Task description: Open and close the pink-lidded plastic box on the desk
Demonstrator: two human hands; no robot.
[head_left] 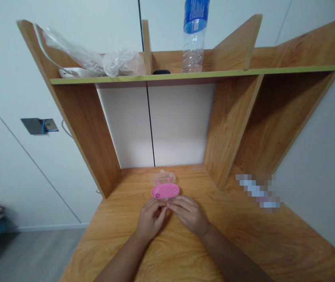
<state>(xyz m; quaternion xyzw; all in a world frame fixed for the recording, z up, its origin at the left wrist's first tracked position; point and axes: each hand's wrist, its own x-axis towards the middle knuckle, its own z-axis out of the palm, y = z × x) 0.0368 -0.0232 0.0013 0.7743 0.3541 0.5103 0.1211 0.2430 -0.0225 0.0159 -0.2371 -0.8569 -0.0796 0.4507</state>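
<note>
A small pink oval case (165, 191) lies open on the wooden desk (244, 243), its clear lid (163, 177) tipped back behind it. My left hand (150, 219) and my right hand (189, 214) rest on the desk just in front of the case. Their fingertips meet at the middle, pinched together around something very small and pale that I cannot make out. Both hands sit close to the near edge of the pink case.
A shelf (197, 74) runs above the desk with upright wooden dividers. On it stand a plastic water bottle (194, 37), crumpled clear plastic bags (97, 60) and a small dark object (161, 72). A blurred item (258, 192) lies at the right. White walls surround the desk.
</note>
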